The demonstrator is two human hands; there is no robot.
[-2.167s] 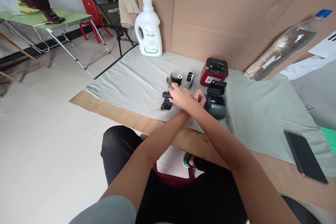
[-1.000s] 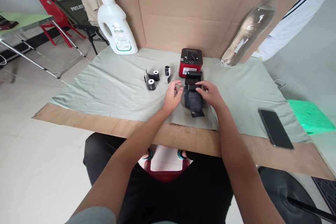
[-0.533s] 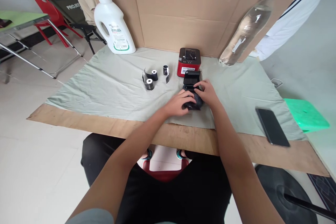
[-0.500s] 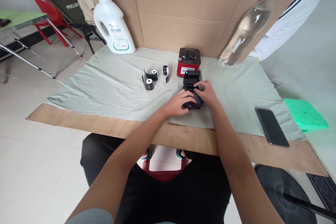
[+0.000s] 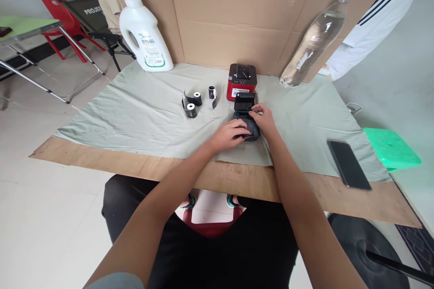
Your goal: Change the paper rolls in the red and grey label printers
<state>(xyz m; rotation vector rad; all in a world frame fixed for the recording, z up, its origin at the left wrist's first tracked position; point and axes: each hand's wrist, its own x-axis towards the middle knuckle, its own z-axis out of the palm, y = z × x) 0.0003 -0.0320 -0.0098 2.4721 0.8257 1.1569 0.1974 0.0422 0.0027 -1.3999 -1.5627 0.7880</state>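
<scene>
A small black portable printer [image 5: 251, 132] rests on the cloth with its lid [image 5: 244, 102] raised at the far side. My left hand [image 5: 230, 135] lies over its left and front part, fingers bent onto the body. At the right side, my right hand [image 5: 263, 118] has thumb and index finger closed on the printer near the lid's hinge. The inside of the printer is partly hidden by my fingers. Several dark paper rolls with white cores lie to the left, among them a front roll [image 5: 191, 111] and a smaller upright roll [image 5: 212, 92].
Behind the printer stands a red-and-black box-shaped machine [image 5: 241, 82]. A white detergent jug [image 5: 145, 36] and a water bottle [image 5: 317, 38] flank the cardboard panel [image 5: 233, 4]. A phone [image 5: 348, 165] lies at right, near a green stool [image 5: 391, 149]. Another person's white sleeve [image 5: 369, 31] shows beyond.
The dark strip that stuck out at the printer's front edge no longer shows there. My left fingers have shifted slightly on the body. My right hand stays near the hinge.
</scene>
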